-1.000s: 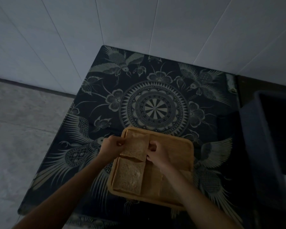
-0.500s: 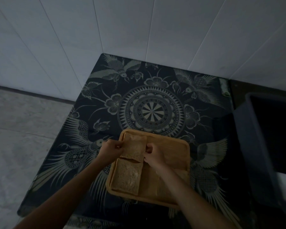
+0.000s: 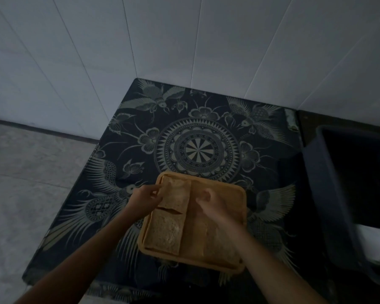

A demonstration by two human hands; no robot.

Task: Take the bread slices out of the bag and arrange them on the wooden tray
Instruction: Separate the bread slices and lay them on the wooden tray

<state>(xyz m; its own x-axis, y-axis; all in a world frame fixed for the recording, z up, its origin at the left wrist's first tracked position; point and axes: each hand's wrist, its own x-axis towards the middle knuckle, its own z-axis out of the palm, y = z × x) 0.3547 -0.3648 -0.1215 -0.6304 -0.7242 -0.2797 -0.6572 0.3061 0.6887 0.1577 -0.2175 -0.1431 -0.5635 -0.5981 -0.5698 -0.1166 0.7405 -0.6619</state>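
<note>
Two bread slices are showing clearly on one wooden tray (image 3: pixel 233 194): the far slice (image 3: pixel 176 194) is lying just beside the left hand's fingertips, and the near slice (image 3: pixel 165 233) is lying below that hand, toward the wrist. A possible third slice is sitting under the right forearm, too dim to count. Two hands are hovering over the tray, the left hand (image 3: pixel 144 199) and the right hand (image 3: pixel 213 205). One dark bin (image 3: pixel 329 194) is standing well right of the right hand.
</note>
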